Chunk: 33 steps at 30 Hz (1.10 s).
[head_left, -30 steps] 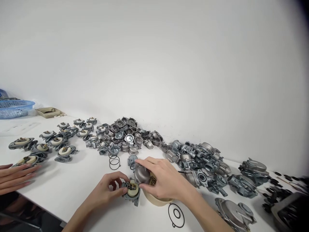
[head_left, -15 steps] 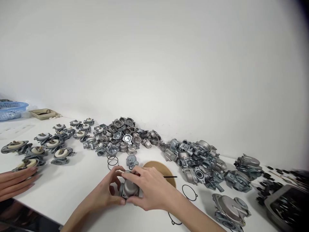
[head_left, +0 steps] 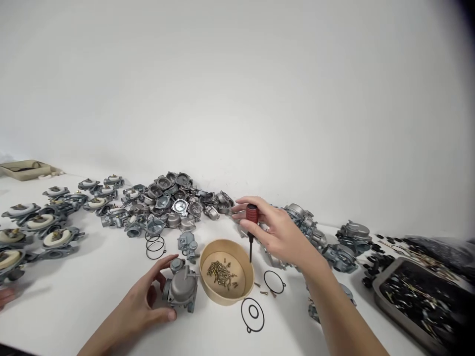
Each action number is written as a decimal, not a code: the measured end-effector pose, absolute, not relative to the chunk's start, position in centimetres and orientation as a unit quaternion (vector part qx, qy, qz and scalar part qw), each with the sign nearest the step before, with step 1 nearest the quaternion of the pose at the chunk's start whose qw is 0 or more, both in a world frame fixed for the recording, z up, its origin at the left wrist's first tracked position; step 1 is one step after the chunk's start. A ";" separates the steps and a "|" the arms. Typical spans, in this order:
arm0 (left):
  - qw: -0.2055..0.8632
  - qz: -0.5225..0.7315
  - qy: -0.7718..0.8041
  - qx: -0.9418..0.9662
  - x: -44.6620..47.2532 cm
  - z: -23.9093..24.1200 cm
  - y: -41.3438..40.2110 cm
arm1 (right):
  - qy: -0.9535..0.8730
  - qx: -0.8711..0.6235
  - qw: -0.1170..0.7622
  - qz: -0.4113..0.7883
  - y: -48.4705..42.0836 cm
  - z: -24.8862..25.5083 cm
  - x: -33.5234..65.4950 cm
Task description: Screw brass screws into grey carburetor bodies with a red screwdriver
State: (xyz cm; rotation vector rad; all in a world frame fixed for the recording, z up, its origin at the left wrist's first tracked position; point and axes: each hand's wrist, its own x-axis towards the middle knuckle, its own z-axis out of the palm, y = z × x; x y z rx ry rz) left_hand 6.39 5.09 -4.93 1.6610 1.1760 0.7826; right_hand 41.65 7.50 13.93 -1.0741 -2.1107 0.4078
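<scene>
A grey metal carburetor (head_left: 183, 287) stands on the table with its rounded bowl facing up. My left hand (head_left: 143, 299) grips it from the left, thumb in front and fingers behind. My right hand (head_left: 272, 230) holds a screwdriver (head_left: 252, 215) by its red handle, its dark shaft pointing down beside the tan round bowl (head_left: 211, 295). Brass-coloured screws (head_left: 221, 273) lie inside that bowl. Several loose screws (head_left: 263, 293) and black rubber rings (head_left: 253, 314) rest to its right. Behind the held carburetor sits a smaller grey metal part (head_left: 188, 244).
A heap of metal bowl covers (head_left: 174, 198) rises at the back. Carburetors with white floats (head_left: 57, 238) stand at left. More carburetor bodies (head_left: 343, 257) lie at right, near a tray (head_left: 382, 296) of small dark parts. Another person's fingertips (head_left: 6, 295) show at the left edge.
My right hand has left the carburetor, moved right and taken up the screwdriver. My left hand stays on the carburetor. The view has shifted right, and the other person's hand has mostly left it.
</scene>
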 end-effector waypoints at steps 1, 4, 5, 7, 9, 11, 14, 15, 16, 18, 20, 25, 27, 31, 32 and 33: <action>0.451 0.322 0.487 0.675 6.5 -5.0 5.0 | -0.820 -0.419 0.357 0.156 7.4 14.1 41.9; 0.425 0.328 0.513 0.670 6.6 -5.3 4.7 | -0.833 -0.433 0.324 0.112 7.4 14.0 41.9; 0.418 0.330 0.518 0.669 6.6 -5.4 4.6 | -0.840 -0.434 0.311 0.095 7.5 13.9 41.8; 0.409 0.337 0.521 0.669 6.6 -5.7 4.5 | -0.852 -0.430 0.289 0.077 7.9 13.4 41.4; 0.400 0.348 0.523 0.667 6.5 -6.1 4.4 | -0.856 -0.425 0.281 0.087 8.5 12.9 41.1; 0.387 0.358 0.532 0.662 6.5 -6.5 4.4 | -0.855 -0.420 0.282 0.109 9.1 12.3 40.8; 0.370 0.359 0.542 0.663 6.4 -6.7 4.4 | -0.857 -0.414 0.277 0.133 9.8 11.6 40.4; 0.370 0.357 0.540 0.667 6.4 -6.7 4.4 | -0.858 -0.415 0.270 0.139 9.9 11.4 40.3; 0.371 0.355 0.537 0.670 6.4 -6.6 4.4 | -0.859 -0.416 0.262 0.143 10.1 11.2 40.2; 0.372 0.350 0.536 0.672 6.4 -6.6 4.4 | -0.860 -0.420 0.249 0.148 10.2 11.0 40.0; 0.371 0.344 0.545 0.668 6.3 -6.7 4.4 | -0.862 -0.421 0.242 0.148 10.3 10.8 39.9; 0.370 0.328 0.564 0.661 6.1 -7.2 4.2 | -0.862 -0.426 0.233 0.145 10.6 10.5 39.9; 0.372 0.330 0.565 0.658 6.1 -7.3 4.2 | -0.862 -0.429 0.230 0.144 10.7 10.5 39.8; 0.390 0.332 0.563 0.648 6.1 -7.2 4.1 | -0.861 -0.429 0.228 0.152 10.7 10.5 39.7; 0.392 0.332 0.562 0.648 6.2 -7.1 4.1 | -0.861 -0.429 0.228 0.152 10.7 10.5 39.7; 0.391 0.333 0.563 0.648 6.2 -6.9 4.1 | -0.861 -0.429 0.229 0.150 10.7 10.5 39.7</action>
